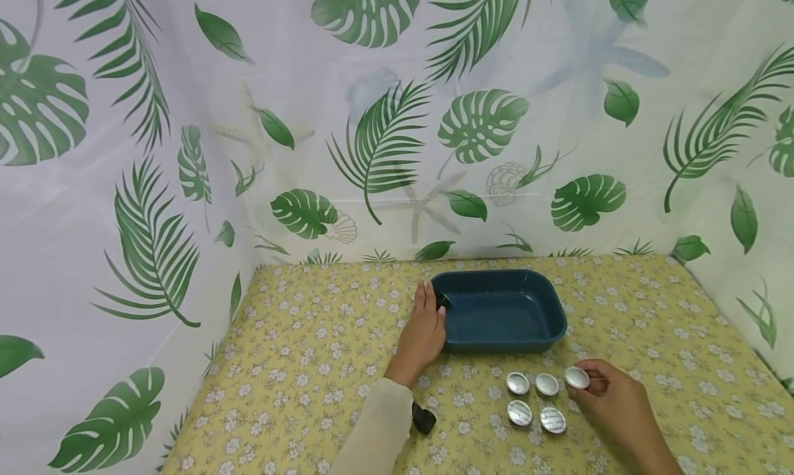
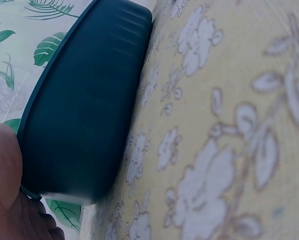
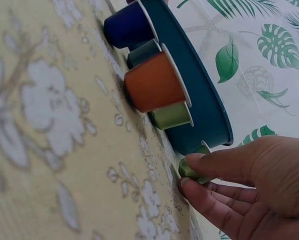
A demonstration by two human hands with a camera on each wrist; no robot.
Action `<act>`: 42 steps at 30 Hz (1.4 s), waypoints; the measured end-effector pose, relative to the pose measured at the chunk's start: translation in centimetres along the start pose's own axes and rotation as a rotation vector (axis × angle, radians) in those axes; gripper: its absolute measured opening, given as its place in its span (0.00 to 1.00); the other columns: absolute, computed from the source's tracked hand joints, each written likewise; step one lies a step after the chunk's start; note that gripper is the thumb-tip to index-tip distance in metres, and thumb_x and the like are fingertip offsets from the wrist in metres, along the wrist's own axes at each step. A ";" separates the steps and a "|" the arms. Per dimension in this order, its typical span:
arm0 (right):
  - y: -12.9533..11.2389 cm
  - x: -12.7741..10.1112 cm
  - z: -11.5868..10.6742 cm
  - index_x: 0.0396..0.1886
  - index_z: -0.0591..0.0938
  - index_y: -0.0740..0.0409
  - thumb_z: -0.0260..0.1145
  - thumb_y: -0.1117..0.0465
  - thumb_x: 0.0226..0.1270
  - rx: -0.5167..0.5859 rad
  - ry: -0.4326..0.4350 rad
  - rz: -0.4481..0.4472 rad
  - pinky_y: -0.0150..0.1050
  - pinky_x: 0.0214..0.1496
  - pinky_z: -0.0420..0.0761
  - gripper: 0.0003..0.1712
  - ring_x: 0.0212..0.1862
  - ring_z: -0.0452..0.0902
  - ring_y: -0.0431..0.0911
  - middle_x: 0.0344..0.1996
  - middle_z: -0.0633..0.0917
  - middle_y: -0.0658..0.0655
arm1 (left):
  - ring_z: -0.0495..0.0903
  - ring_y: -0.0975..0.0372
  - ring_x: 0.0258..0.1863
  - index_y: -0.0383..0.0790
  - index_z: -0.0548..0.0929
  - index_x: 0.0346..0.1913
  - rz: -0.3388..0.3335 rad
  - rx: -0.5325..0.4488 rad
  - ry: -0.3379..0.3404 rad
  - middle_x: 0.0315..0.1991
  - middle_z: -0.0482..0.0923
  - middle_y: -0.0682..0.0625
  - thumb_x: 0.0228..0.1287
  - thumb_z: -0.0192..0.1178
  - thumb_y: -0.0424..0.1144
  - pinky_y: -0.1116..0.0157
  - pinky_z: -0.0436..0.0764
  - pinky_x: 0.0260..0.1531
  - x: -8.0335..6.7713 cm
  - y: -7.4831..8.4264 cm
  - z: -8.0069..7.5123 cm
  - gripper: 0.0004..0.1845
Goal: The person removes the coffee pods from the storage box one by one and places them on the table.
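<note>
In the head view, a deep blue rectangular dish (image 1: 496, 345) sits toward the back of the table. My left hand (image 1: 424, 330) holds its left end, thumb at the rim and fingers along the outside; the left wrist view shows the dish's side wall (image 2: 84, 105) beside the thumb. Right of the dish's front, my right hand (image 1: 611, 392) pinches a green coffee capsule (image 3: 189, 171) between thumb and fingers, silver lid (image 1: 577, 377) up. Next to it stand several more lid-up capsules in two rows, among them an orange capsule (image 3: 154, 82), a dark blue capsule (image 3: 129, 27) and a green capsule (image 3: 170, 116).
A yellow floral cloth (image 1: 310, 365) covers the table. White leaf-print sheeting (image 1: 397, 151) hangs behind it and at both sides. A small black object (image 1: 424, 418) shows at the left wrist.
</note>
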State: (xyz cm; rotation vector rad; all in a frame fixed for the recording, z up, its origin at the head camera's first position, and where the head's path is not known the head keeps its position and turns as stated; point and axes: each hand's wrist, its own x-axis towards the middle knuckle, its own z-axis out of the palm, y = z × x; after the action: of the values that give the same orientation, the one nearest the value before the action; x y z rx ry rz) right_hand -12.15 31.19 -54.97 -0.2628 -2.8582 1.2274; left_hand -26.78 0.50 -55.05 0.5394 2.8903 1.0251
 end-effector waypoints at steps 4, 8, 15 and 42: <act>-0.1 0.1 0.1 0.56 0.80 0.67 0.77 0.63 0.60 -0.016 0.000 -0.018 0.40 0.32 0.81 0.26 0.36 0.84 0.47 0.42 0.87 0.62 | 0.39 0.53 0.81 0.41 0.36 0.83 -0.010 0.005 -0.008 0.82 0.24 0.48 0.86 0.34 0.48 0.50 0.67 0.68 0.1 0.0 0.1 0.34; -0.2 0.1 0.2 0.55 0.81 0.66 0.77 0.63 0.60 -0.013 -0.009 -0.033 0.42 0.34 0.82 0.25 0.37 0.84 0.48 0.43 0.87 0.62 | 0.41 0.52 0.81 0.40 0.37 0.83 -0.010 0.006 -0.001 0.82 0.25 0.47 0.86 0.35 0.47 0.50 0.69 0.67 0.1 0.0 0.1 0.34; -0.1 0.0 0.3 0.54 0.81 0.66 0.77 0.64 0.59 -0.019 -0.019 -0.044 0.45 0.37 0.83 0.25 0.38 0.83 0.48 0.40 0.87 0.58 | 0.42 0.52 0.81 0.40 0.37 0.83 -0.008 0.009 0.000 0.82 0.26 0.47 0.86 0.35 0.47 0.50 0.70 0.66 0.1 0.0 0.2 0.33; -0.3 -0.2 0.1 0.59 0.79 0.66 0.78 0.64 0.58 -0.047 -0.065 -0.072 0.42 0.34 0.80 0.30 0.38 0.82 0.47 0.48 0.85 0.66 | 0.42 0.52 0.81 0.40 0.36 0.82 -0.004 -0.008 -0.019 0.82 0.27 0.45 0.86 0.35 0.47 0.50 0.72 0.63 0.0 0.0 0.1 0.34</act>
State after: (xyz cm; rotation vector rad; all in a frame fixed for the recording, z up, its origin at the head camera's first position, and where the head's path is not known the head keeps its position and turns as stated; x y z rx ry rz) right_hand -12.02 30.91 -54.77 -0.1224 -2.9254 1.1793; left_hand -26.80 0.58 -55.07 0.5393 2.8688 1.0250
